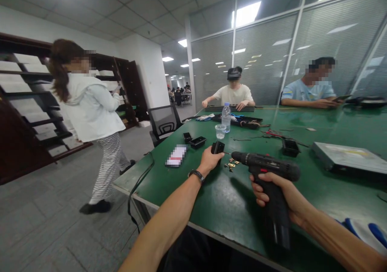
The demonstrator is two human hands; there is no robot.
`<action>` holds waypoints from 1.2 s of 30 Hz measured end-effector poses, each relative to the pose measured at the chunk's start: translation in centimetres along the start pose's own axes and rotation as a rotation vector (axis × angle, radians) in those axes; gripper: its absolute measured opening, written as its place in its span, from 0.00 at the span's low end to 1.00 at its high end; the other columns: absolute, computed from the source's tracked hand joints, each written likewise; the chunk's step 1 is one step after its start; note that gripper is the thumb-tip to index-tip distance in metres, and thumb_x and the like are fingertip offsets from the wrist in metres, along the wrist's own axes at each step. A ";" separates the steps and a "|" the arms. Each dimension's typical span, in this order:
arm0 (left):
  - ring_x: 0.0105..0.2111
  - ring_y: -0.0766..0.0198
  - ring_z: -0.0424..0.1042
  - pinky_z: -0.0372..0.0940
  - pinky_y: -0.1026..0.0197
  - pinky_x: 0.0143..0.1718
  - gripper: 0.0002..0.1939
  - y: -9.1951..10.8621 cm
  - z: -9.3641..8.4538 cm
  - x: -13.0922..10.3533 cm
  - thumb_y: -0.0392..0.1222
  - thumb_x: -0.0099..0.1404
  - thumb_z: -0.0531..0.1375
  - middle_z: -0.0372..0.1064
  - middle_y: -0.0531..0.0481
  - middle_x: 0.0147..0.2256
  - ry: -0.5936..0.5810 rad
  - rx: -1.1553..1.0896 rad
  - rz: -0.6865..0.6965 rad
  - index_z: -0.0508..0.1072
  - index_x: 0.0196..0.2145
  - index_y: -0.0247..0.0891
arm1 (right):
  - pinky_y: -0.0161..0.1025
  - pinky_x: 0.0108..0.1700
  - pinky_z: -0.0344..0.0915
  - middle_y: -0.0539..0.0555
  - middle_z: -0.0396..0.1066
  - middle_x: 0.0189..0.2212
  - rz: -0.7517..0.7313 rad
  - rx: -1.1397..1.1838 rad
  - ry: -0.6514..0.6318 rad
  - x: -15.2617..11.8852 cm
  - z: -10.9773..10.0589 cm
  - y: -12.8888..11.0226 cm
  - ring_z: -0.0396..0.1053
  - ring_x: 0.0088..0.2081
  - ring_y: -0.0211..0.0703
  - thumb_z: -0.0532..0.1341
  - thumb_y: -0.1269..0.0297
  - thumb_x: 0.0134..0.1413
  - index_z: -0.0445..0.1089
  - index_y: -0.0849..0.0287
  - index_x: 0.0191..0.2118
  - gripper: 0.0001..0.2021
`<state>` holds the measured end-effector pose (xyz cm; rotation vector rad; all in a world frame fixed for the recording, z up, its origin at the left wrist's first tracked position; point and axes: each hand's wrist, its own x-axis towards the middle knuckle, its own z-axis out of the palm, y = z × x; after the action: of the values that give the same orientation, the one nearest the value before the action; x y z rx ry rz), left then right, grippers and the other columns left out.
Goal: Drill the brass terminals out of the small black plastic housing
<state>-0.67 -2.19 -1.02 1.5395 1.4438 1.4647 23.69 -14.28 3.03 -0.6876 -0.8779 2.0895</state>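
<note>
My left hand [211, 161] grips a small black box [217, 147] upright over the green table [169, 187]. My right hand [273, 189] is wrapped round the handle of a black power drill [269, 165]. The drill points left, its bit reaching close to the side of the black box; whether they touch is too small to tell. Small screws and brass-coloured metal pieces [231, 165] lie on the table just below the bit. Two more black boxes, a small one [187, 137] and a larger one [198, 142], rest behind my left hand.
A phone [176, 155] lies left, a plastic cup [220, 131] and bottle [226, 118] behind. Another black box [290, 147] and a metal-topped device [353, 159] are right. A glove [363, 231] is near my right forearm. Two people sit opposite; one walks left.
</note>
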 end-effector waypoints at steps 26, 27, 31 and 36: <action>0.33 0.61 0.70 0.64 0.61 0.36 0.18 0.7 -0.3 -0.3 0.47 0.51 0.68 0.74 0.46 0.34 -0.015 0.005 0.020 0.75 0.38 0.34 | 0.38 0.26 0.64 0.49 0.62 0.23 -0.019 0.010 -0.022 0.3 -0.3 0.2 0.59 0.20 0.35 0.60 0.63 0.53 0.68 0.62 0.35 0.07; 0.32 0.61 0.70 0.64 0.61 0.36 0.18 0.6 -0.3 -0.2 0.47 0.51 0.67 0.74 0.46 0.34 -0.017 0.016 0.015 0.75 0.38 0.34 | 0.38 0.25 0.64 0.49 0.62 0.23 -0.021 0.011 -0.027 0.3 -0.3 0.1 0.59 0.20 0.35 0.60 0.63 0.53 0.68 0.62 0.35 0.07; 0.33 0.61 0.70 0.64 0.61 0.35 0.20 0.3 -0.2 0.0 0.49 0.50 0.68 0.74 0.46 0.34 -0.027 0.002 0.017 0.75 0.38 0.34 | 0.37 0.26 0.65 0.49 0.63 0.23 -0.024 0.007 -0.037 0.3 -0.3 0.1 0.59 0.20 0.34 0.59 0.63 0.55 0.69 0.63 0.36 0.08; 0.33 0.61 0.70 0.63 0.61 0.35 0.22 -0.1 -0.1 0.2 0.50 0.50 0.68 0.74 0.45 0.35 -0.030 -0.037 0.022 0.75 0.39 0.34 | 0.37 0.26 0.64 0.49 0.62 0.23 -0.024 0.003 -0.046 0.3 -0.2 0.1 0.60 0.20 0.34 0.59 0.63 0.56 0.69 0.63 0.36 0.08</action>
<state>-0.86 -2.07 -0.99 1.5529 1.3799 1.4669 23.62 -14.00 2.76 -0.6267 -0.9037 2.0917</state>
